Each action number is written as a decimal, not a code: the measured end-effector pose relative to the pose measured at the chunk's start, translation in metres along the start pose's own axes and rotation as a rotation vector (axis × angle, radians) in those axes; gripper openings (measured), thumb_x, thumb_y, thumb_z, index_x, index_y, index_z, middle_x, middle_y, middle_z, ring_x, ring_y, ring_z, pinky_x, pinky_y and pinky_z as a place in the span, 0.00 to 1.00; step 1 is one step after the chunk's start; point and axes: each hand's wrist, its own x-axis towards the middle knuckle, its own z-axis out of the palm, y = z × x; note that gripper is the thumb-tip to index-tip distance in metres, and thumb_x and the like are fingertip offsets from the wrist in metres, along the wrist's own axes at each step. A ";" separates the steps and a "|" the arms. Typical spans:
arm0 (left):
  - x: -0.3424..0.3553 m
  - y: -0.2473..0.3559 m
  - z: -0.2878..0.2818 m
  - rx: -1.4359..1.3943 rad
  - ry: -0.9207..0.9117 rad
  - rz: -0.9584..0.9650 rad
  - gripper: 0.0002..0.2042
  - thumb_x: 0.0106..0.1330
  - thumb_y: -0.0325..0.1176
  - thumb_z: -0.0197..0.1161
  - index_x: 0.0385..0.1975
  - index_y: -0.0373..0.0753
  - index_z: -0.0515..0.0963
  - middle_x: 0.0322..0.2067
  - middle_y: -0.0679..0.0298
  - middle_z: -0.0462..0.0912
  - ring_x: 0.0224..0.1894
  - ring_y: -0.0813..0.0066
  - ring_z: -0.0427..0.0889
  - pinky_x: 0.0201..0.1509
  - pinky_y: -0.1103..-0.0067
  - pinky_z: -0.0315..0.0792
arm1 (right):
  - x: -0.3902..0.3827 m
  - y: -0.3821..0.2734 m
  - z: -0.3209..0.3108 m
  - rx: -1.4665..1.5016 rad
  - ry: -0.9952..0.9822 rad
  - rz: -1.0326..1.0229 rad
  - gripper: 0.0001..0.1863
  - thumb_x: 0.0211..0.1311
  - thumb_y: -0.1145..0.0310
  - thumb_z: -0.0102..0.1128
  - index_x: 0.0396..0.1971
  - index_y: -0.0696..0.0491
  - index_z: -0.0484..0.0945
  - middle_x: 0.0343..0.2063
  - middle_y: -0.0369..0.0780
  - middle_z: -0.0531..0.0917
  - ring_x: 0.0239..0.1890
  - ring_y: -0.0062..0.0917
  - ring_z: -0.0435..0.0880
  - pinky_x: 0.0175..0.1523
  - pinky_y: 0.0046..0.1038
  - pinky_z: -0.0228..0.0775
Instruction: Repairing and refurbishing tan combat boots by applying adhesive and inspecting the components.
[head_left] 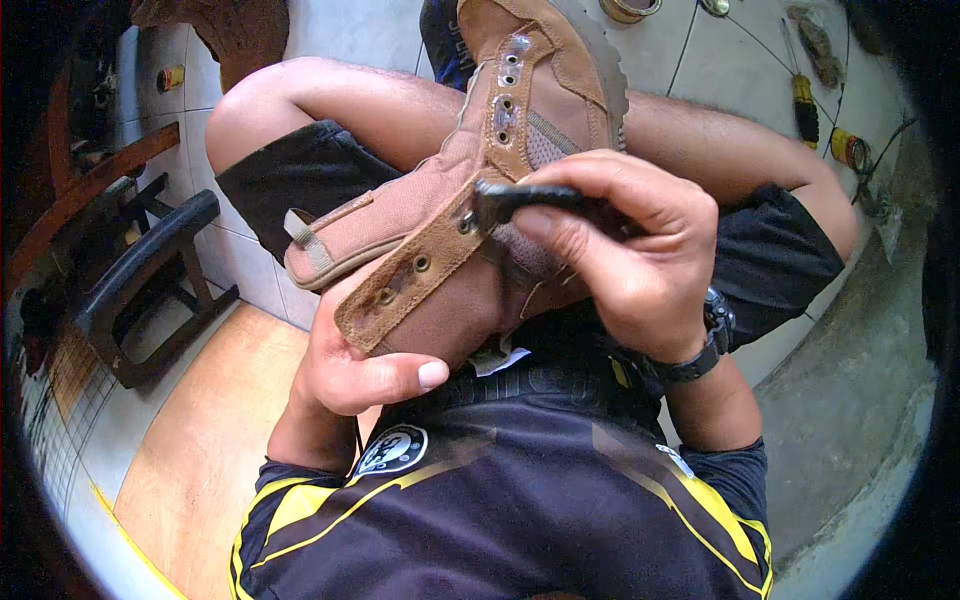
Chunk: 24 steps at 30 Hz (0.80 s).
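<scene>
A tan and brown lace-up boot (395, 232) lies across my lap, its toe pointing away and its shaft toward me. My left hand (350, 378) grips the shaft from below, with the thumb along its near edge. A leather eyelet strip (385, 290) with several metal eyelets runs up the boot, and shiny smears show on its far part. In my right hand (645, 245) a short black tool (515, 200) is pinched between thumb and fingers. Its tip is at the strip, beside an eyelet. The tool's exact kind is hidden by my fingers.
To the left stand a black frame (150, 265) and a wooden board (215, 400). A yellow and black screwdriver (804, 108) lies on the tiles at the far right, near a small yellow can (850, 150). A round tin (630, 8) sits at the top edge.
</scene>
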 end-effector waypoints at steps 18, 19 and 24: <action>-0.005 0.003 0.004 0.033 0.052 -0.002 0.45 0.45 0.31 0.75 0.67 0.23 0.66 0.65 0.50 0.74 0.68 0.59 0.72 0.76 0.69 0.57 | -0.003 0.002 0.000 0.073 0.059 0.164 0.09 0.57 0.78 0.72 0.38 0.61 0.88 0.30 0.41 0.89 0.32 0.19 0.86 0.39 0.21 0.76; -0.004 0.003 0.004 0.032 0.053 0.000 0.45 0.45 0.31 0.75 0.67 0.23 0.66 0.65 0.50 0.74 0.68 0.59 0.72 0.76 0.69 0.57 | -0.002 0.003 0.000 0.052 0.077 0.155 0.09 0.57 0.78 0.73 0.38 0.61 0.88 0.30 0.41 0.89 0.32 0.18 0.86 0.39 0.21 0.76; -0.002 0.006 0.008 -0.018 0.063 -0.026 0.43 0.45 0.32 0.75 0.66 0.23 0.68 0.64 0.49 0.75 0.68 0.59 0.72 0.75 0.69 0.58 | 0.001 0.000 0.005 0.090 0.093 0.123 0.09 0.57 0.78 0.72 0.38 0.61 0.88 0.30 0.41 0.89 0.32 0.18 0.86 0.39 0.20 0.76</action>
